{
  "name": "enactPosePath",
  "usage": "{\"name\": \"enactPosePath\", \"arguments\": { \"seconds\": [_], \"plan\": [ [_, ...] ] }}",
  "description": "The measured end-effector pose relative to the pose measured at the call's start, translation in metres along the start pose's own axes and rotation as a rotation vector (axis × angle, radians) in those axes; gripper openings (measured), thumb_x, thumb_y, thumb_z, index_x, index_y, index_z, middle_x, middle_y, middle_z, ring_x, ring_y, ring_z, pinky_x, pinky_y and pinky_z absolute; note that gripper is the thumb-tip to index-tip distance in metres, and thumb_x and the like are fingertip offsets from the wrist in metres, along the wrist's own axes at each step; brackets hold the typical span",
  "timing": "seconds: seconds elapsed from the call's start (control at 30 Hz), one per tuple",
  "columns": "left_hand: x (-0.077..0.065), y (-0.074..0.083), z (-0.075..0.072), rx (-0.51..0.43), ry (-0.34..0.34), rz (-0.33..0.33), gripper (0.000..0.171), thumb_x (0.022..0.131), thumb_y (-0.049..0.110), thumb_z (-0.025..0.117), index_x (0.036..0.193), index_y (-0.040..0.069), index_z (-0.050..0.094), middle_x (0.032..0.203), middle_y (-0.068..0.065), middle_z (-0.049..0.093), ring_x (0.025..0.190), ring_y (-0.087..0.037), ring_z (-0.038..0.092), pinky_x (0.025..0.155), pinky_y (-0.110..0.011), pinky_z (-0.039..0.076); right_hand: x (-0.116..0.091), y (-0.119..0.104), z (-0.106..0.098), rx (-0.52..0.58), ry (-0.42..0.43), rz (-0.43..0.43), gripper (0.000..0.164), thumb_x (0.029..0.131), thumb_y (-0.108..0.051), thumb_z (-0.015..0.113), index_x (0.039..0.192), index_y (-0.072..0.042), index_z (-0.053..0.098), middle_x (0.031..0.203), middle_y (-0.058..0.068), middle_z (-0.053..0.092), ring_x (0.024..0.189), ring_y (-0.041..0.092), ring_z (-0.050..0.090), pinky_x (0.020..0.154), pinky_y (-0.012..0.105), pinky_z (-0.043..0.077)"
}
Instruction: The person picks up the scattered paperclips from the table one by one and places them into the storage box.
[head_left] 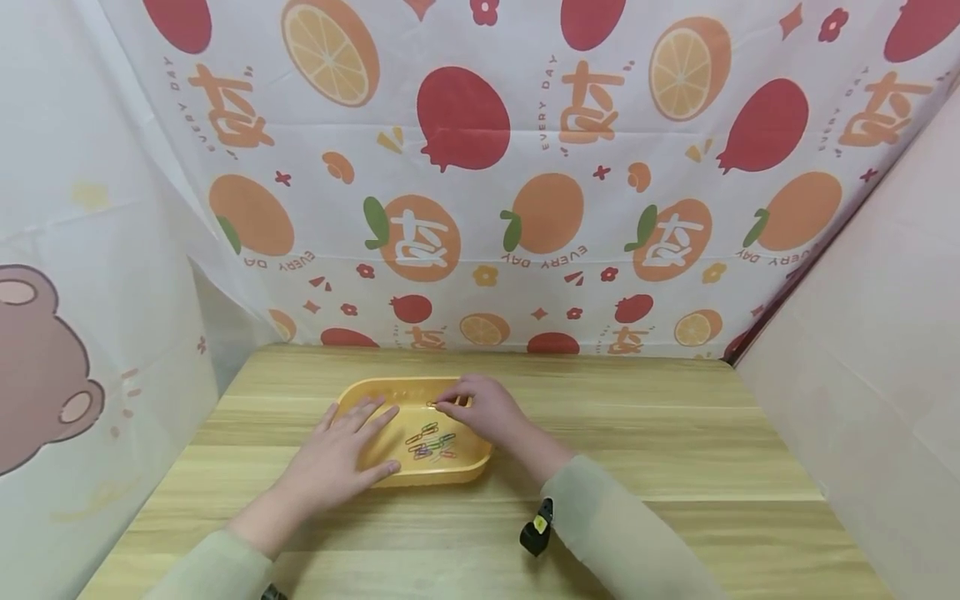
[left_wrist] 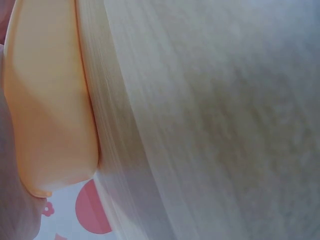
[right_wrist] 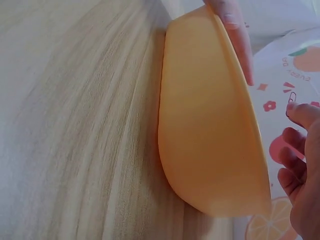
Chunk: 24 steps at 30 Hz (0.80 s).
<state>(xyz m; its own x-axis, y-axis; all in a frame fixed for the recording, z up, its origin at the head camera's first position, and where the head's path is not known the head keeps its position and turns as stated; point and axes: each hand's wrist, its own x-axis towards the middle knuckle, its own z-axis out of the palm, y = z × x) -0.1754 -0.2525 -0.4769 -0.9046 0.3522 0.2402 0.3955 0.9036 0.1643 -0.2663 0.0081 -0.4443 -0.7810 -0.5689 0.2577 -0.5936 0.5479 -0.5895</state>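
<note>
A yellow plastic tray sits on the wooden table, and its outer wall fills much of the right wrist view. Inside lies a loose cluster of colored paper clips. Over the tray's left side my left hand is spread, fingers straight, thumb at the near rim. My right hand hovers over the tray's far right part and pinches one paper clip between thumb and index finger. The other fingers of that hand are curled. In the left wrist view, only the edge of my left hand shows.
The wooden table extends around the tray on all sides. Behind it hangs a white cloth printed with fruit. Pale cloth panels stand at the left and right.
</note>
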Motion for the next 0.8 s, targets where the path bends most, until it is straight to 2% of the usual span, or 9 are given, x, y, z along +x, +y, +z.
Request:
{"name": "enactPosePath", "arguments": {
  "seconds": [0.13, 0.3, 0.43, 0.63, 0.8],
  "plan": [
    [-0.001, 0.001, 0.0, -0.002, 0.013, 0.004, 0.08, 0.089, 0.064, 0.06, 0.154, 0.023, 0.038, 0.159, -0.01, 0.033, 0.147, -0.034, 0.027, 0.121, -0.054, -0.002, 0.006, -0.002, 0.004, -0.059, -0.089, -0.004, 0.012, 0.093, -0.033, 0.071, 0.097, -0.026, 0.079, 0.085, -0.019, 0.066, 0.076, 0.001, 0.055, 0.067, 0.018, 0.047],
    [0.0, 0.001, 0.0, 0.0, 0.051, 0.027, 0.079, 0.089, 0.063, 0.062, 0.153, 0.022, 0.04, 0.158, -0.011, 0.036, 0.145, -0.035, 0.031, 0.121, -0.051, -0.003, 0.013, -0.003, 0.011, -0.268, -0.199, -0.011, 0.01, 0.092, -0.031, 0.072, 0.092, -0.026, 0.079, 0.084, -0.017, 0.065, 0.079, 0.001, 0.057, 0.076, 0.021, 0.049],
    [0.0, 0.001, 0.0, -0.001, 0.048, 0.027, 0.079, 0.089, 0.062, 0.062, 0.153, 0.023, 0.039, 0.158, -0.01, 0.036, 0.145, -0.034, 0.031, 0.121, -0.054, 0.0, 0.019, -0.005, 0.018, -0.405, -0.265, -0.023, 0.01, 0.092, -0.03, 0.072, 0.088, -0.024, 0.08, 0.08, -0.015, 0.065, 0.075, 0.003, 0.057, 0.075, 0.022, 0.05],
    [-0.001, 0.002, -0.002, -0.005, 0.028, 0.01, 0.08, 0.088, 0.063, 0.062, 0.154, 0.024, 0.038, 0.159, -0.009, 0.034, 0.146, -0.033, 0.029, 0.119, -0.058, 0.005, 0.024, -0.01, 0.027, -0.621, -0.324, -0.06, 0.014, 0.091, -0.031, 0.071, 0.08, -0.027, 0.077, 0.074, -0.017, 0.065, 0.069, 0.005, 0.058, 0.074, 0.026, 0.049],
    [-0.001, 0.002, 0.0, -0.007, 0.032, 0.01, 0.08, 0.088, 0.063, 0.063, 0.154, 0.024, 0.039, 0.158, -0.009, 0.035, 0.146, -0.033, 0.03, 0.12, -0.057, 0.004, 0.025, -0.017, 0.031, -0.73, -0.363, -0.022, 0.023, 0.092, -0.032, 0.068, 0.07, -0.026, 0.069, 0.065, -0.015, 0.058, 0.064, 0.009, 0.053, 0.074, 0.031, 0.045]
  ]
}}
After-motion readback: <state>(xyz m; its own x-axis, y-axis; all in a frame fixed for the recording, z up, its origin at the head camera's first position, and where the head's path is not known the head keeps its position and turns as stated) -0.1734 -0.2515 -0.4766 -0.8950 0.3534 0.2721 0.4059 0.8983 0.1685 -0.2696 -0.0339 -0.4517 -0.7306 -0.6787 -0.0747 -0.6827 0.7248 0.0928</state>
